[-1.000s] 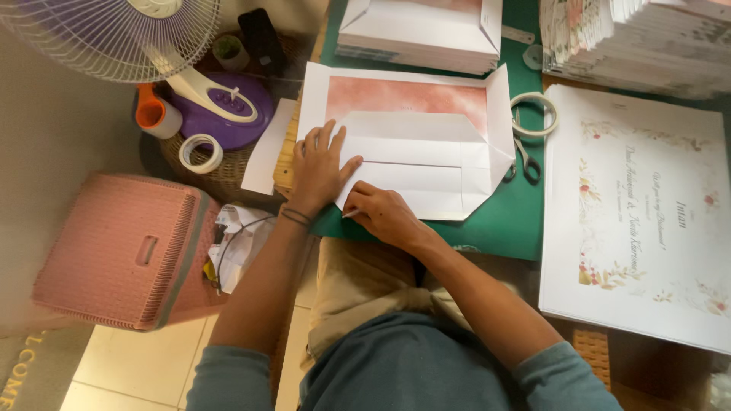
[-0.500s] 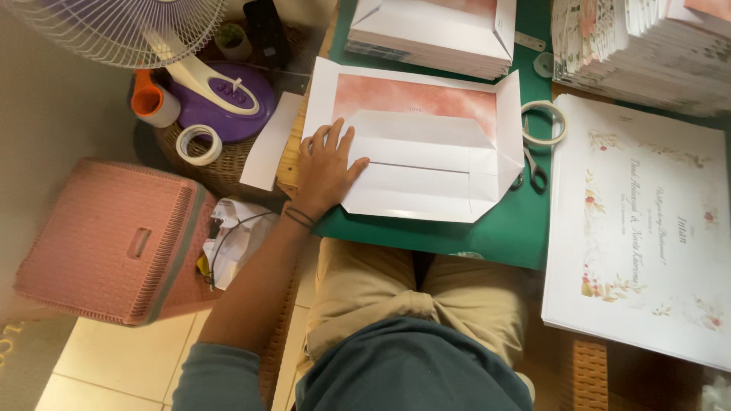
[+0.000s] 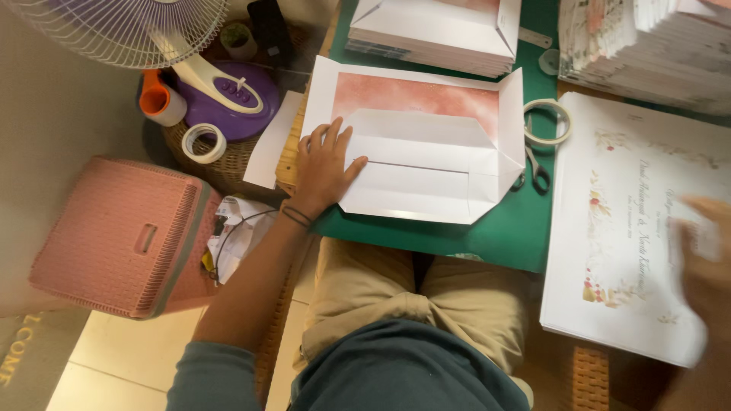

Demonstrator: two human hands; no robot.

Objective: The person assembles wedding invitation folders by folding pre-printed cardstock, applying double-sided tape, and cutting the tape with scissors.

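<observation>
The right hand [image 3: 704,251], blurred so its grip could not be told, hovered over the printed sheets [image 3: 609,251] at the bench's right. Farther left, the left hand [image 3: 324,164] lay flat and unclenched, pressing the folded envelope sheet [image 3: 426,144], whose long axis ran left-right.

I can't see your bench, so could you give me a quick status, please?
Left hand flat on folded sheet. Right hand blurred over printed cards. Scissors beside sheet.
</observation>
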